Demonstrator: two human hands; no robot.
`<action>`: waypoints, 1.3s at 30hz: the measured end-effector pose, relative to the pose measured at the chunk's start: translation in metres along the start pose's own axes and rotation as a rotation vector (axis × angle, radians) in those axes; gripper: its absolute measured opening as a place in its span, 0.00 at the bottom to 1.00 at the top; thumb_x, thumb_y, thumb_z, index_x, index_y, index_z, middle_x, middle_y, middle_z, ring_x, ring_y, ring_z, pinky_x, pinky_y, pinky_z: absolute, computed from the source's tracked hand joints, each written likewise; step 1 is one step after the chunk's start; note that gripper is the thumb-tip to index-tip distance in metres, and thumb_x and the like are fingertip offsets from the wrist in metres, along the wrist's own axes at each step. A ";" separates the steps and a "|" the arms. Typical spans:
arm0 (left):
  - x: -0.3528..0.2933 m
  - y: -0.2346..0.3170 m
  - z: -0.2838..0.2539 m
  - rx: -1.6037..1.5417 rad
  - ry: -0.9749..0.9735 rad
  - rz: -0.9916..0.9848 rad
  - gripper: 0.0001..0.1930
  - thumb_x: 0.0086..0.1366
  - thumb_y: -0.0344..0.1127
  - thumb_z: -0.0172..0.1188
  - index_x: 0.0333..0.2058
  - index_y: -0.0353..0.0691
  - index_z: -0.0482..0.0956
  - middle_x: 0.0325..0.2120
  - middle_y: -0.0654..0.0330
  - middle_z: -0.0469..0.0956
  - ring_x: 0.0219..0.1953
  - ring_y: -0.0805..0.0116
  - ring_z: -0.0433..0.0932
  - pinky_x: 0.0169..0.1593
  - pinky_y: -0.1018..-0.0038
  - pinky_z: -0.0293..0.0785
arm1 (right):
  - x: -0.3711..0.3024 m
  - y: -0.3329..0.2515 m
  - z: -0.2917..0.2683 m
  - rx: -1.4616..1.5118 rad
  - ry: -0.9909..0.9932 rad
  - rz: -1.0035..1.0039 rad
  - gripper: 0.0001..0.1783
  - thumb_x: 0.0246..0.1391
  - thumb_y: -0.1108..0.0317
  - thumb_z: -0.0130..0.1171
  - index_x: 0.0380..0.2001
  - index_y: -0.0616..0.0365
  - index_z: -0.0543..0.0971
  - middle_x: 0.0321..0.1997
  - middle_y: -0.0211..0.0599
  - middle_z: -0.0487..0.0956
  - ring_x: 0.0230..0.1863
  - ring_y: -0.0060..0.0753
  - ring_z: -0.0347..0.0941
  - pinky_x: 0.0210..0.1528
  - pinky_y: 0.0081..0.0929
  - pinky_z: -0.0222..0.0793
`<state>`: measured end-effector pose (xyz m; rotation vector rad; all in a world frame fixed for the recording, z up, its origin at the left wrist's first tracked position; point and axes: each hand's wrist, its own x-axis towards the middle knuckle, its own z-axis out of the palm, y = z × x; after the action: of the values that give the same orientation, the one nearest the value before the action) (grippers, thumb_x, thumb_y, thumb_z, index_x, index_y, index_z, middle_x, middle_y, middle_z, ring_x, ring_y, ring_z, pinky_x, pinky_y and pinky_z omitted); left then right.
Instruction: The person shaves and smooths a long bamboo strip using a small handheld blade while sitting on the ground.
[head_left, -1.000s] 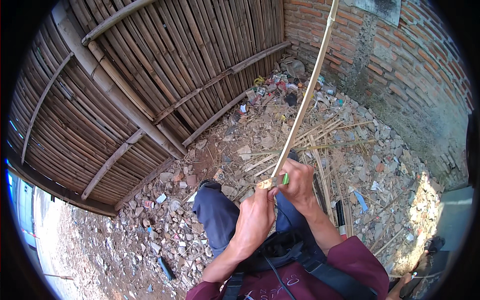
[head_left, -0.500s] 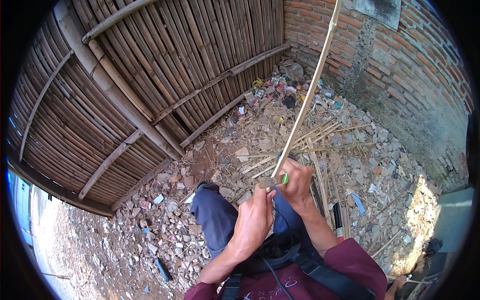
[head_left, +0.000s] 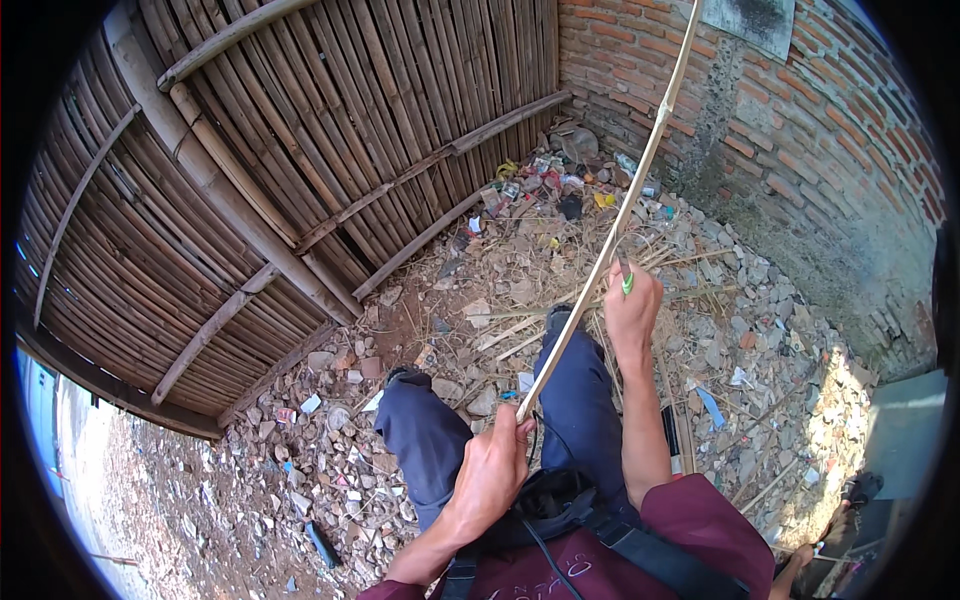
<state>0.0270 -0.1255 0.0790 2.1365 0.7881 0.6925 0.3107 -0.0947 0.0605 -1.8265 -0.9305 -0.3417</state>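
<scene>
A long, pale bamboo strip (head_left: 638, 175) runs from my lap up past the top edge, slanting to the right, with a node partway along. Its lower end sits in my closed left hand (head_left: 493, 462), over my left knee. My right hand (head_left: 633, 315) is wrapped round a small knife (head_left: 627, 283) with a bit of green at the handle. The short blade points up, close beside the strip's right side; whether it touches cannot be made out.
Rubble and stones (head_left: 330, 430) cover the ground. Loose bamboo strips (head_left: 690, 292) lie beyond my right hand. A bamboo slat wall (head_left: 400, 110) rises at left, a brick wall (head_left: 780, 140) at right, with litter (head_left: 560, 185) in their corner. Another person's hand (head_left: 797, 562) shows at lower right.
My hands were close together at the strip's lower end. My right hand with the knife has moved up and away along the strip; my left has drawn slightly back toward me, gripping the end.
</scene>
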 end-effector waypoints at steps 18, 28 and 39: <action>0.026 -0.004 -0.020 -0.349 -0.128 -0.193 0.16 0.83 0.41 0.50 0.43 0.31 0.77 0.19 0.61 0.69 0.24 0.72 0.67 0.31 0.69 0.68 | -0.066 -0.045 -0.007 0.114 -0.380 -0.308 0.06 0.40 0.73 0.62 0.27 0.55 0.79 0.24 0.46 0.81 0.26 0.57 0.80 0.29 0.51 0.72; 0.020 0.011 -0.019 -0.183 -0.046 -0.125 0.11 0.81 0.34 0.51 0.43 0.30 0.75 0.18 0.53 0.72 0.21 0.61 0.71 0.29 0.65 0.68 | -0.063 -0.047 -0.007 0.116 -0.360 -0.346 0.05 0.43 0.68 0.63 0.23 0.56 0.79 0.23 0.40 0.79 0.24 0.52 0.79 0.25 0.43 0.70; 0.022 0.015 -0.024 -0.236 -0.066 -0.122 0.12 0.82 0.35 0.51 0.38 0.33 0.72 0.17 0.52 0.71 0.18 0.61 0.71 0.27 0.63 0.67 | -0.058 -0.056 -0.006 0.119 -0.275 -0.338 0.04 0.41 0.69 0.62 0.23 0.55 0.79 0.21 0.36 0.78 0.24 0.47 0.79 0.24 0.40 0.70</action>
<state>0.0300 -0.1070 0.1096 1.8733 0.7555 0.6160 0.2323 -0.1148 0.0645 -1.6299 -1.4275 -0.2392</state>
